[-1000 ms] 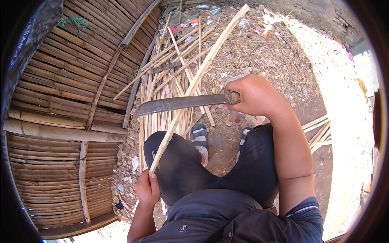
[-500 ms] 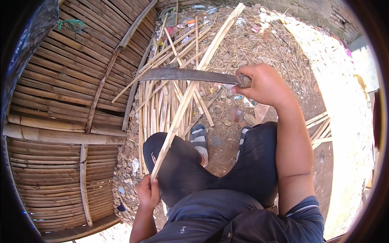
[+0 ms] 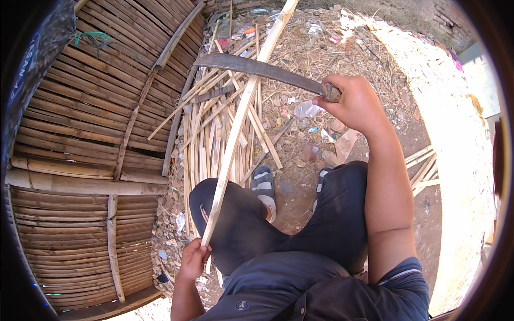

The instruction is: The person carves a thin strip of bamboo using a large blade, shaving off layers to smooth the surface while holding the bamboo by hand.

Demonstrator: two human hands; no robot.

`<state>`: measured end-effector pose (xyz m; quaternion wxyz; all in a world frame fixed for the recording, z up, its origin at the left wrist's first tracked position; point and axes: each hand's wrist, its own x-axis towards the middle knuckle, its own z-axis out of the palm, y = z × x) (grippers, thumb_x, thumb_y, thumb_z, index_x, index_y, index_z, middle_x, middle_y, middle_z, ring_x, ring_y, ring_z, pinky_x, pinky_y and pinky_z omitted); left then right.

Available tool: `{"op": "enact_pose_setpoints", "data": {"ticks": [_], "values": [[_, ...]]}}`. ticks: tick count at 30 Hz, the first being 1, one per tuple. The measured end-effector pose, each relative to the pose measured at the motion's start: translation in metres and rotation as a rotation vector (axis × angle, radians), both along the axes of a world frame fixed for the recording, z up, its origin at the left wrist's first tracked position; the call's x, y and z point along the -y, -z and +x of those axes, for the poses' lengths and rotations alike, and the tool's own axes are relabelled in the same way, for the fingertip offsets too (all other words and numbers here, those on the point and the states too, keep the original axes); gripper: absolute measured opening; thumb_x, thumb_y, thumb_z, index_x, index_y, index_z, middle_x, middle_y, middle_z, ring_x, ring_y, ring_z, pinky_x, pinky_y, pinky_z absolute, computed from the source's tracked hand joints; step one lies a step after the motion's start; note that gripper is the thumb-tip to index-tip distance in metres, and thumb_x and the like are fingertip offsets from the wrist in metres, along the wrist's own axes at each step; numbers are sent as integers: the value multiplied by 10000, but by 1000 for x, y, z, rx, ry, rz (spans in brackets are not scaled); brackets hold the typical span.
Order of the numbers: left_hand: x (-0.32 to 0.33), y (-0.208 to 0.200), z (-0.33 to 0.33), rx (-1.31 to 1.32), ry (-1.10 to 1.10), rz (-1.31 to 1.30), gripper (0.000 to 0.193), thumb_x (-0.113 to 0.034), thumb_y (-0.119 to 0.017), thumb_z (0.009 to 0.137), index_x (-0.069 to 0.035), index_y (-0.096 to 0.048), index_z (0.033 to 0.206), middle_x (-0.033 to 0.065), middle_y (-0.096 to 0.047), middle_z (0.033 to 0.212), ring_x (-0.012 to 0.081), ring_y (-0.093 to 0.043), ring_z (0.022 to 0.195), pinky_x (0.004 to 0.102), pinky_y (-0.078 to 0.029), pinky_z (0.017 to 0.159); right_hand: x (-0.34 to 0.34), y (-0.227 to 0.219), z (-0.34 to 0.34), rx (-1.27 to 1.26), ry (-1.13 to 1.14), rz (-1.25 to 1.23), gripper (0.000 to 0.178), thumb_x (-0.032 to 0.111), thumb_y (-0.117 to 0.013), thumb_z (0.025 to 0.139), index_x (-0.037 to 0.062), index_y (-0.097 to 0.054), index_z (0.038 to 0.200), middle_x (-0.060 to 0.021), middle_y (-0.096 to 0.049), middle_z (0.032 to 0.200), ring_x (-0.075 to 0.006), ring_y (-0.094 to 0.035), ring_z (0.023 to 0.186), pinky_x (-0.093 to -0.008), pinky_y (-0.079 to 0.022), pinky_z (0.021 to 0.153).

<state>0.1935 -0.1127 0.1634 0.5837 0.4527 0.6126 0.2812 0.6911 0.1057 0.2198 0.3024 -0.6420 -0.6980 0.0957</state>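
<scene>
A long pale bamboo strip point(image 3: 232, 144) slants up and away from my lap, resting across my left thigh. My left hand point(image 3: 194, 259) is closed around its near end. In my right hand point(image 3: 350, 101), fingers are wrapped round the short handle of a machete point(image 3: 262, 69) with a dark, curved blade. The blade points left and lies across the far part of the strip; whether its edge bites into the wood I cannot tell.
A pile of split bamboo strips point(image 3: 214, 142) lies on the littered ground ahead. A bamboo slat wall point(image 3: 85, 112) rises at left. More strips point(image 3: 424, 170) lie at right, near a sunlit patch. My sandalled foot point(image 3: 263, 184) is beside the pile.
The machete has moved farther up along the strip, its blade now tilted with the tip higher. The strip's far end has swung left, and my left hand has shifted slightly down.
</scene>
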Motion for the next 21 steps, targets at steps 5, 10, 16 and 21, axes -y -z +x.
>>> {"op": "enact_pose_setpoints", "data": {"ticks": [5,10,16,21], "values": [[-6,-4,4,55,2,-63,196,-196,-525,1009,-23,-615,987,-12,-443,633,83,-360,529,258,-274,499,4,6,-17,46,-296,19,300,347,-840,800,103,-722,927,-145,-711,805,-378,-704,813,-498,-545,708],[-9,-12,2,133,20,-179,201,-183,-519,959,-14,-624,937,3,-440,616,97,-370,522,270,-264,488,15,-3,-46,145,-515,-33,317,355,-834,793,95,-687,899,-137,-714,808,-380,-711,827,-501,-554,724],[-7,-19,-17,179,8,-334,183,-161,-534,910,-6,-630,906,14,-450,615,106,-380,525,279,-274,494,-3,10,-9,-26,-138,-16,362,394,-838,826,89,-739,995,-155,-720,822,-372,-705,794,-471,-551,714],[-5,-14,-28,143,-1,-325,190,-168,-534,889,-6,-633,898,21,-452,616,112,-385,528,281,-278,498,-11,15,15,-187,57,-90,424,374,-857,831,64,-766,1106,-178,-736,841,-338,-709,773,-454,-535,717]]}}
